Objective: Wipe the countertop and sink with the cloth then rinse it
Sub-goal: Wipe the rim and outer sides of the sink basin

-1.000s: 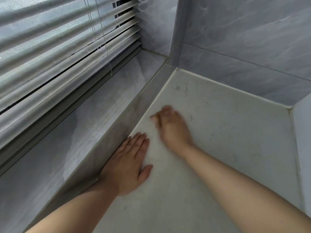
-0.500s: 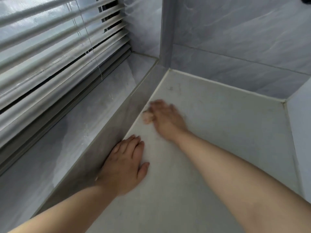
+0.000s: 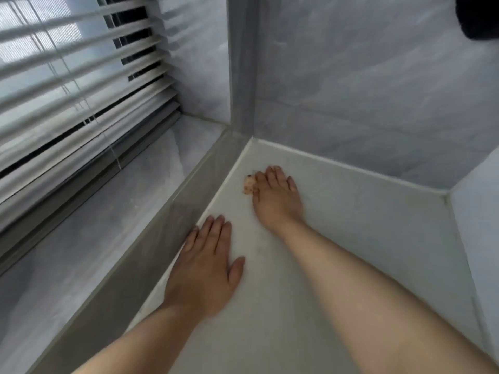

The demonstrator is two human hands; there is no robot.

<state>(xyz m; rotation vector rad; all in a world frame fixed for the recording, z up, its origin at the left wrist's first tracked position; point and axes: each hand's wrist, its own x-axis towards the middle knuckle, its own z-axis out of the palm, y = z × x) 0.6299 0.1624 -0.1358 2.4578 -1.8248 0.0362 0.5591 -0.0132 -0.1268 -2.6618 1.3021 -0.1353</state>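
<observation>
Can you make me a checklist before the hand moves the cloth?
1. Cloth under the right hand: ok, one edge peeks out.
2. Left hand flat on the countertop: ok.
3. Cloth touching the countertop: ok.
4. Cloth wet enough: cannot tell.
5. Sink in sight for later: not ok, not in view.

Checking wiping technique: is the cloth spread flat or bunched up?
Bunched: only a small speckled tan cloth wad shows from under the right hand.
</observation>
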